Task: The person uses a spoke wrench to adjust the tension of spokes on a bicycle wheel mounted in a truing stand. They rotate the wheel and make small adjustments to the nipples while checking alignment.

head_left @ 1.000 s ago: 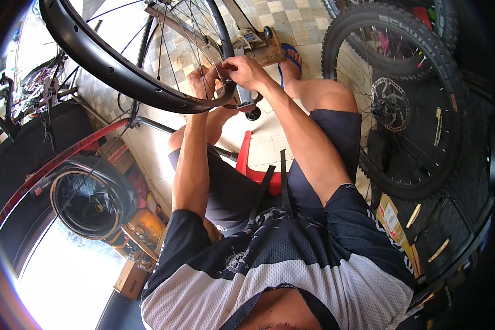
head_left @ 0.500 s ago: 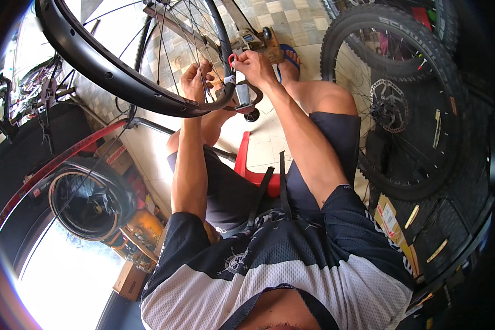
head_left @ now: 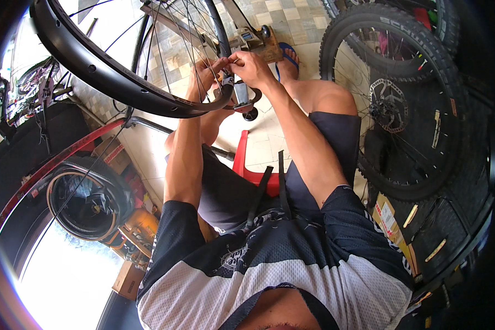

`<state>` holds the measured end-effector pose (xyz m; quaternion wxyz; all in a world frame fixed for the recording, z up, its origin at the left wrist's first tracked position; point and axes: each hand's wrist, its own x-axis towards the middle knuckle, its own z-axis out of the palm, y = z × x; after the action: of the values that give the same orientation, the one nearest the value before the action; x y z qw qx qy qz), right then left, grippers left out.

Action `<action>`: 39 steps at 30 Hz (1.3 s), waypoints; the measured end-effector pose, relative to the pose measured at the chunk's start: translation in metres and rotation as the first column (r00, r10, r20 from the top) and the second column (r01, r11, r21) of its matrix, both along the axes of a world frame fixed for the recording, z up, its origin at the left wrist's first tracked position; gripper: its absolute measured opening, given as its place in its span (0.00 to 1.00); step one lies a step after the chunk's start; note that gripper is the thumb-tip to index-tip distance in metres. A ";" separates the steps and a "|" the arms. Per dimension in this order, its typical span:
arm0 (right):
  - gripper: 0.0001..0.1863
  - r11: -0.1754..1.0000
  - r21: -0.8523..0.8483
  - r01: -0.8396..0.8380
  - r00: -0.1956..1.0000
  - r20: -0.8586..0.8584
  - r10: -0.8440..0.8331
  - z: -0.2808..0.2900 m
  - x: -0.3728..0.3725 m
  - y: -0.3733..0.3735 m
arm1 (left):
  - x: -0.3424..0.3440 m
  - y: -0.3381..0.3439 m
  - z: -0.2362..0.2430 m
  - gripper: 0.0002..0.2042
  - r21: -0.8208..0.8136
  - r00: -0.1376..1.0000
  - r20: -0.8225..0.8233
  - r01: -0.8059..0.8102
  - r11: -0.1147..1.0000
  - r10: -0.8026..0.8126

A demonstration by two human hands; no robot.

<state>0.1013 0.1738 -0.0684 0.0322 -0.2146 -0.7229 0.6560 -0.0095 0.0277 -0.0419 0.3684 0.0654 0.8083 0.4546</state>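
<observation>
A black bicycle rim (head_left: 143, 98) with thin spokes (head_left: 168, 49) stands upright at the upper left, in a grey metal wheel stand (head_left: 241, 94). My left hand (head_left: 201, 74) reaches among the spokes from the rim's inner side, its fingers closed at the near right part of the rim. From the other side comes my right hand (head_left: 251, 69), thumb and finger pinched together over the rim. The fingertips of both hands meet there and hide whatever is between them. The small red looped tool seen earlier at my right fingertips does not show now.
At right, a knobby-tyred wheel with a disc rotor (head_left: 389, 104) leans beside my knee. Between my legs is a red stool or its leg (head_left: 242, 157). Tyres (head_left: 85, 206) and cardboard boxes (head_left: 129, 279) stand at left. The stand's base (head_left: 247, 38) lies near my foot.
My left hand has moved right and slightly up, to meet the right fingertips. My right hand has shifted slightly, and the red looped tool has gone out of sight.
</observation>
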 end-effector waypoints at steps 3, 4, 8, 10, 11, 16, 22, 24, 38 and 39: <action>0.13 0.999 -0.040 -0.012 1.000 0.014 0.013 -0.003 -0.001 0.000 | -0.001 0.002 -0.001 0.21 0.034 0.999 -0.027 0.028 0.999 -0.027; 0.12 1.000 -0.017 -0.011 1.000 -0.021 0.011 -0.003 -0.001 0.000 | 0.000 0.003 -0.002 0.20 0.075 1.000 -0.020 0.007 0.997 -0.005; 0.11 0.997 0.080 0.008 1.000 -0.006 -0.007 -0.002 -0.002 -0.003 | 0.006 0.007 -0.009 0.20 0.164 0.997 -0.001 -0.071 0.984 0.072; 0.11 0.993 0.120 0.010 1.000 0.000 -0.010 0.000 -0.003 -0.004 | 0.010 0.010 -0.013 0.21 0.239 0.993 -0.073 -0.073 0.968 0.093; 0.11 0.992 0.126 0.004 1.000 0.001 -0.005 0.001 -0.004 -0.005 | 0.010 0.009 -0.013 0.21 0.233 0.993 -0.074 -0.074 0.970 0.094; 0.12 0.990 0.137 0.022 1.000 0.001 -0.022 0.001 -0.004 -0.006 | 0.008 0.005 -0.009 0.19 0.140 0.994 -0.109 0.000 0.990 0.016; 0.15 0.984 0.145 0.104 0.992 0.058 -0.113 0.002 -0.003 -0.004 | 0.004 -0.011 0.016 0.17 0.143 0.976 -0.009 -0.212 0.967 0.215; 0.16 0.989 0.120 0.090 0.992 0.074 -0.099 0.004 -0.002 -0.002 | 0.006 -0.018 0.025 0.18 0.209 0.972 0.009 -0.230 0.951 0.233; 0.16 0.994 0.106 0.007 1.000 -0.024 -0.004 0.003 0.002 -0.005 | -0.002 -0.004 0.017 0.21 0.024 0.992 0.064 0.110 0.994 -0.112; 0.16 0.994 0.106 0.007 0.999 -0.041 -0.003 0.002 0.001 -0.005 | -0.004 -0.003 0.014 0.21 0.034 0.990 0.068 0.118 0.992 -0.120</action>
<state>0.1026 0.1689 -0.0667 0.0599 -0.2009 -0.7554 0.6209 -0.0133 0.0249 -0.0275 0.4217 0.1030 0.7829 0.4457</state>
